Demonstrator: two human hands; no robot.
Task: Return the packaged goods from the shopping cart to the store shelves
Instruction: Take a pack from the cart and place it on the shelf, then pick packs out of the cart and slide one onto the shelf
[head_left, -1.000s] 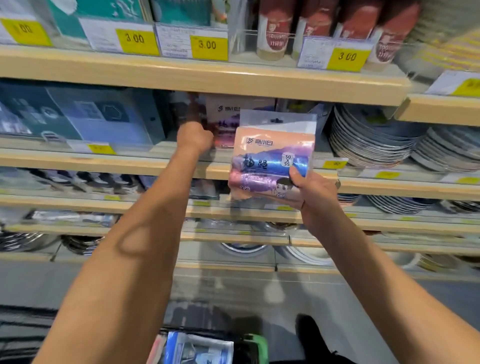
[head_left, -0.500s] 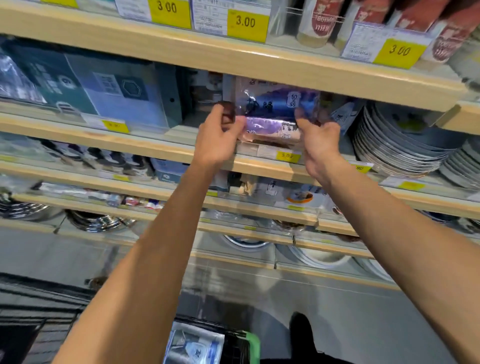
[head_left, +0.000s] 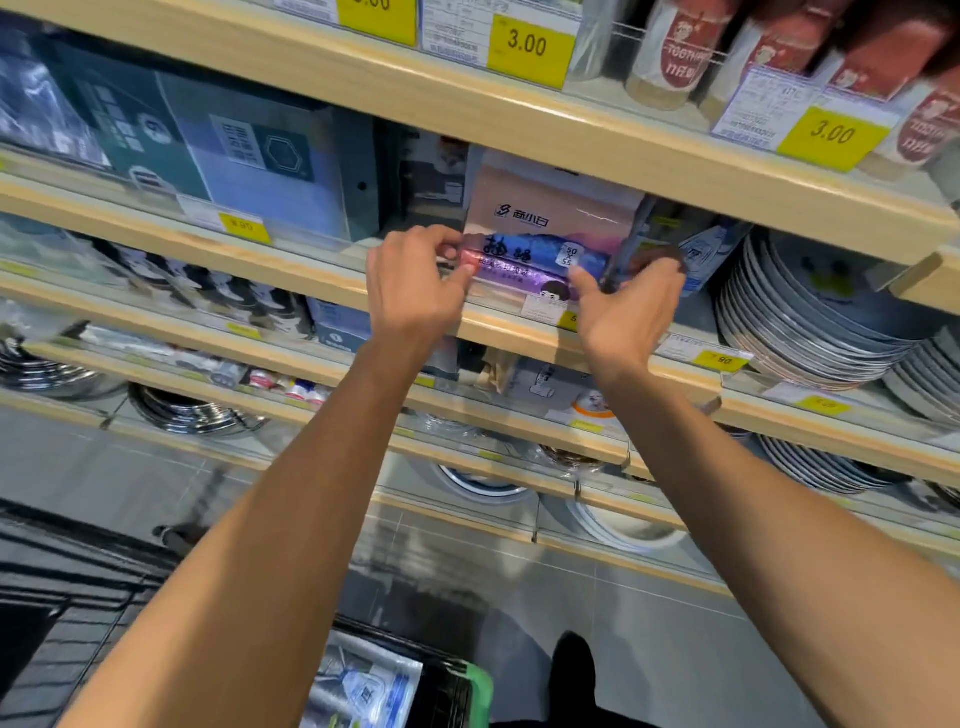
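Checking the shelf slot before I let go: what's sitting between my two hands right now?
In the head view, the pink and purple bag pack spans between left hand and right hand, standing on the wooden shelf.

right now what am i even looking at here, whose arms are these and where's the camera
There is no machine here. The camera is worn on a person's head and looks forward and down, so the two bare arms are that person's own. They face store shelves. The left hand and right hand each pinch one end of a pink and purple packet of rolled bags, which sits on the wooden shelf between grey boxes and stacked plates. Yellow price tags line the shelf edges. At the bottom, a shopping cart with a green rim holds another packaged item.
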